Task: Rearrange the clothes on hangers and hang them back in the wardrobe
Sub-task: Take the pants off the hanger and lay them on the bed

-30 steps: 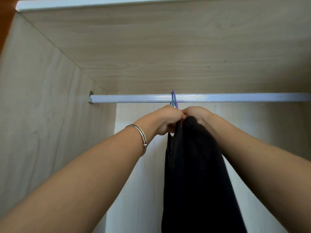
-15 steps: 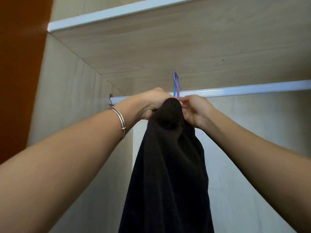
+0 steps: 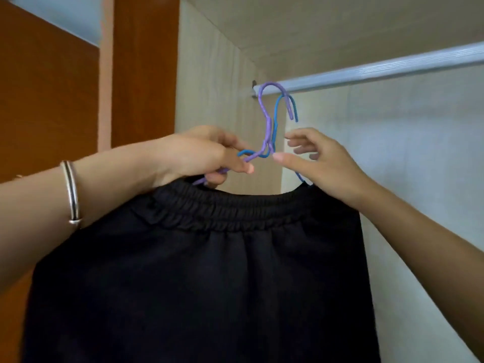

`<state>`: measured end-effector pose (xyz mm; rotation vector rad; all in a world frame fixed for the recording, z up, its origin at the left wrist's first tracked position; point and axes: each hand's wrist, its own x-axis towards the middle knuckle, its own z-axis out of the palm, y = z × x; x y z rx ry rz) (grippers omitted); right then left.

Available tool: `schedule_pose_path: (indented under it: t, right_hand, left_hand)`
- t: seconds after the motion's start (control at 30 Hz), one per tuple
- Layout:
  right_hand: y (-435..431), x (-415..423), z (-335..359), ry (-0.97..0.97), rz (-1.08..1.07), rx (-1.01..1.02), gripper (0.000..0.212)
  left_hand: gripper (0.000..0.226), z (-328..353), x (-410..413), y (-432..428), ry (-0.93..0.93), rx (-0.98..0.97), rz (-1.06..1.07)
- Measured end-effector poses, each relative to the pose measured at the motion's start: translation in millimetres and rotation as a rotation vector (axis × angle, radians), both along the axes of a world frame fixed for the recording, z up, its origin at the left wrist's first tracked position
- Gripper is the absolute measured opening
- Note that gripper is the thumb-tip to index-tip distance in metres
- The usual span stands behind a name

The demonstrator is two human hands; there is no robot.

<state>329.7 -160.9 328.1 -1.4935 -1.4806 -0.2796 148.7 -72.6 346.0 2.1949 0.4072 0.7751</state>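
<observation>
Holding two hangers together, the left hand (image 3: pixel 209 155) pinches the purple hanger (image 3: pixel 267 132) and the blue hanger (image 3: pixel 277 111) at their left shoulder wires, just below the necks. The right hand (image 3: pixel 327 163) is released: fingers spread, thumb tip just beside the twisted necks, with no visible grip on either wire.

Location of the workpiece: the black garment (image 3: pixel 204 271) hangs below both hands, its elastic waistband (image 3: pixel 235 210) gathered directly under them. Both hooks rise above the hands, in front of the left end of the rail (image 3: pixel 379 70). Neither hook appears seated on the rail; this cannot be confirmed from this angle.

Handling characteristics (judged):
- Garment: soft, limp, moderately light. It carries no load by itself and sags wherever unsupported. The gathered waistband is the firmest part and the likeliest to stay put on the wire.
- Hangers: thin coated wire, light, springy, smooth. The two hooks sit close together and may tangle or snag each other.

Recommended hold: grip at the necks, where both wires meet, so the hooks turn together. Support the waistband from the side with the free hand to stop the cloth sliding off a shoulder wire.
</observation>
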Motion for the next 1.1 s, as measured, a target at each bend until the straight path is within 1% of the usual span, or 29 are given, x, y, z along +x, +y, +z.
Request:
schedule_pose_path:
  t: [0.03,0.07,0.13,0.17,0.27,0.3,0.37,0.4,0.43,0.53,0.57,0.67,0.73,0.8,0.83,0.87,0.9,0.97,1.1]
  right_hand:
    - [7,0,-7,-0.035,0.039,-0.126,0.037]
    - [12,-4,-15,-0.086,0.072,-0.209,0.037]
    - [19,-16,-31,-0.164,0.158,-0.276,0.03]
    - [21,-25,-39,-0.155,0.224,-0.299,0.03]
    - [29,-73,-64,-0.111,0.428,-0.413,0.057]
    - [32,-93,-75,-0.127,0.487,-0.422,0.058]
    - [40,-134,-95,-0.187,0.56,-0.355,0.044]
    - [44,-155,-103,-0.218,0.579,-0.307,0.039]
    - [48,-175,-109,-0.238,0.597,-0.269,0.038]
    - [65,-236,-119,-0.257,0.659,-0.159,0.043]
    - [71,-257,-121,-0.268,0.662,-0.11,0.043]
    - [96,-321,-127,-0.293,0.686,0.018,0.039]
    - [116,-361,-131,-0.302,0.706,0.048,0.037]
    - [139,-397,-133,-0.31,0.727,0.065,0.036]
    - [150,-412,-134,-0.305,0.738,0.08,0.037]
    - [161,-426,-134,-0.297,0.748,0.096,0.038]
    - [172,-439,-133,-0.292,0.758,0.112,0.038]
    - [194,-460,-132,-0.297,0.772,0.137,0.039]
    - [241,-494,-135,-0.311,0.769,0.155,0.045]
  left_hand:
    - [0.019,-7,-15,-2,0.003,0.004,0.032]
    - [0.023,-14,-32,-5,0.0,-0.004,0.07]
    - [0.032,-31,-70,-12,-0.002,-0.043,0.151]
    - [0.036,-40,-91,-18,0.001,-0.065,0.194]
    - [0.044,-68,-152,-40,-0.01,-0.088,0.33]
    - [0.046,-76,-171,-48,-0.02,-0.085,0.383]
    - [0.049,-89,-208,-62,-0.028,-0.07,0.528]
    - [0.046,-94,-226,-68,-0.014,-0.047,0.617]
    - [0.039,-98,-244,-73,0.015,-0.008,0.699]
    - [0.005,-105,-299,-81,0.081,0.074,0.912]
    - [0.003,-107,-318,-80,0.092,0.1,0.982]
    - [0.005,-115,-377,-75,0.124,0.177,1.163]
    - [0.014,-124,-417,-68,0.164,0.233,1.256]
    - [0.014,-134,-456,-60,0.251,0.271,1.364]
    - [0.015,-139,-473,-56,0.322,0.273,1.409]
    - [0.023,-144,-488,-52,0.382,0.256,1.441]
    - [0.029,-147,-500,-47,0.4,0.215,1.467]
    - [0.032,-148,-515,-36,0.351,0.153,1.496]
    - [0.032,-151,-534,-2,0.368,0.22,1.551]
